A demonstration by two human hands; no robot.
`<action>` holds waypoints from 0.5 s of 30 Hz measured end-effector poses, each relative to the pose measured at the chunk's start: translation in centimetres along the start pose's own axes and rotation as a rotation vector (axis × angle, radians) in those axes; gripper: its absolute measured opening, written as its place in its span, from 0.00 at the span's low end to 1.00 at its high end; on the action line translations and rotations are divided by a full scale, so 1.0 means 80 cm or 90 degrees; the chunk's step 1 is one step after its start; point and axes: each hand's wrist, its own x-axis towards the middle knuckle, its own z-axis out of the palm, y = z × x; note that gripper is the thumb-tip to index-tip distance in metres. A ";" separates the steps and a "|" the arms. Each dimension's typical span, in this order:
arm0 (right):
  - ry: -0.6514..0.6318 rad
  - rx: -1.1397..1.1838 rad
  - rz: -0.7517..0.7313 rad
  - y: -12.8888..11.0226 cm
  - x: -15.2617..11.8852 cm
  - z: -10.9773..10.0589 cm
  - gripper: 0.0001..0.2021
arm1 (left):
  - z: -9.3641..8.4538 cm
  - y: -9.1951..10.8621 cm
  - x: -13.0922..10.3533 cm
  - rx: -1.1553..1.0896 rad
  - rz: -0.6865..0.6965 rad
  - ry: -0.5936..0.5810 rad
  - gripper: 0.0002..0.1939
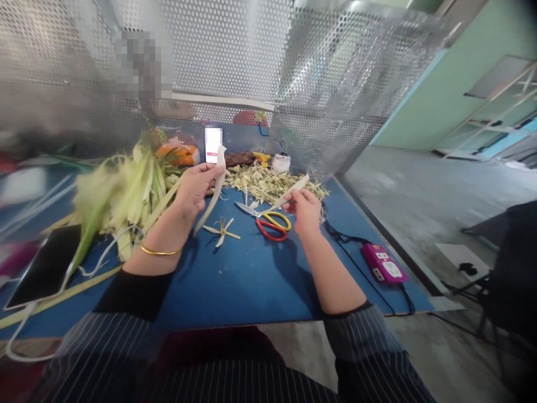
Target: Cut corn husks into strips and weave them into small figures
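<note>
A long pale strip of husk (216, 193) hangs from my left hand (197, 187), pinched between thumb and fingers. My right hand (304, 210) pinches another pale strip (293, 188), which points up and to the left. Scissors with one red and one yellow handle (273, 225) lie open on the blue table (243, 291), just left of my right hand. Between my hands and nearer to me rests a small star-shaped piece of husk strips (222, 231). A heap of husk scraps (260, 183) spreads behind the scissors.
Green husks (134, 190) are piled at the left, beside a dark tablet (48, 266) with a white cable. A lit phone (213, 144) stands at the back. At the right lies a magenta power strip (384, 263) with black cords. A perforated metal screen (230, 56) rises behind the table.
</note>
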 end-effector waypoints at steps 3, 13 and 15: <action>0.026 -0.034 -0.025 0.024 0.007 0.001 0.15 | 0.007 -0.013 -0.001 -0.006 0.006 -0.054 0.10; -0.120 -0.295 -0.165 0.004 -0.018 0.000 0.21 | 0.032 -0.032 -0.020 -0.001 0.049 -0.077 0.11; -0.293 -0.149 -0.068 0.000 -0.034 0.013 0.19 | 0.037 -0.039 -0.025 0.021 0.056 -0.086 0.11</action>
